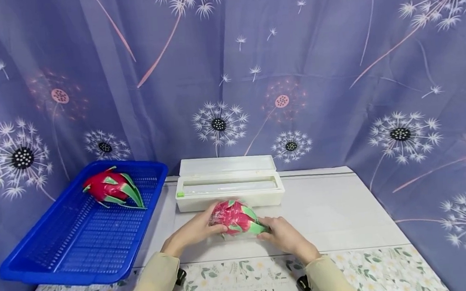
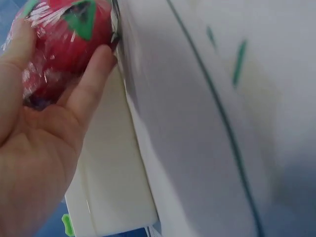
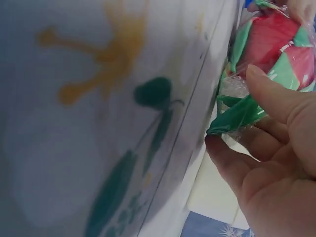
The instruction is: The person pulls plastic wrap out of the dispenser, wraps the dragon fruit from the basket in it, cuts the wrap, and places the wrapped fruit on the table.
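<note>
While the background is filled by a dandelion-print curtain, the table is covered by a pale cloth. On the left, a blue plastic basket is placed, in whose far part one dragon fruit is laid. Toward the back, a white film dispenser box is set with its lid raised. Just in front of it, a film-wrapped dragon fruit is held: its rounded end is gripped by the left hand, its green leafy tip is pinched by the right hand. On the box's left end, a small green tab is seen.
</note>
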A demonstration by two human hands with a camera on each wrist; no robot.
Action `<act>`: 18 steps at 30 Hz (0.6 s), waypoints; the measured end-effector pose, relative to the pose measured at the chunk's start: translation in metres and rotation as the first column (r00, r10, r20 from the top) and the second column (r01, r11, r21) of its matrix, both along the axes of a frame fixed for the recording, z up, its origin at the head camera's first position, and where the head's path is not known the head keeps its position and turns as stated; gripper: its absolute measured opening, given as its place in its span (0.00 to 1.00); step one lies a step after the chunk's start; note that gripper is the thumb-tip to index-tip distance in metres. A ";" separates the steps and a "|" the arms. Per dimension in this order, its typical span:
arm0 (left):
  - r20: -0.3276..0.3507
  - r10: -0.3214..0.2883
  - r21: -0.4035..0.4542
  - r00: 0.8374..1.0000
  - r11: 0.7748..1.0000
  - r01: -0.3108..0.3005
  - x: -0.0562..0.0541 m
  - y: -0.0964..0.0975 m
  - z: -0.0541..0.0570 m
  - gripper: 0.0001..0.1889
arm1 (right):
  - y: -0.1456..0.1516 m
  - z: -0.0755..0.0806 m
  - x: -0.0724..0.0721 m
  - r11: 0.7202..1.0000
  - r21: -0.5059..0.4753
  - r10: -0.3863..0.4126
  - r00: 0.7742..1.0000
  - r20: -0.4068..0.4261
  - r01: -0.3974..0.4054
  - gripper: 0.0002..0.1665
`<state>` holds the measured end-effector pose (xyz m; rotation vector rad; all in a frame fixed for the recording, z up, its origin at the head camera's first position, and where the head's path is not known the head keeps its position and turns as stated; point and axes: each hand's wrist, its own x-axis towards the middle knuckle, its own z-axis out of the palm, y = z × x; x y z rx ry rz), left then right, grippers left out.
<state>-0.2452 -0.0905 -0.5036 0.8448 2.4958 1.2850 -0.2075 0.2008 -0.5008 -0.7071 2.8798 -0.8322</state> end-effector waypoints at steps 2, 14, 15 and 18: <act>-0.021 -0.026 0.006 0.999 1.000 0.026 0.000 -0.001 0.000 0.35 | 0.000 -0.001 0.000 0.999 0.030 0.016 0.999 -0.039 -0.015 0.33; -0.165 0.009 -0.113 0.986 0.993 -0.028 0.010 0.012 0.003 0.49 | 0.004 -0.003 0.000 0.996 0.071 0.066 0.994 -0.087 -0.060 0.29; -0.196 -0.005 -0.132 0.981 0.991 -0.021 0.011 0.012 0.003 0.50 | 0.004 -0.004 0.000 0.996 0.066 0.062 0.995 -0.075 -0.057 0.29; -0.285 -0.053 -0.205 0.957 0.979 -0.007 0.013 0.008 0.003 0.51 | 0.003 -0.002 -0.001 0.997 0.054 0.049 0.998 -0.041 -0.047 0.28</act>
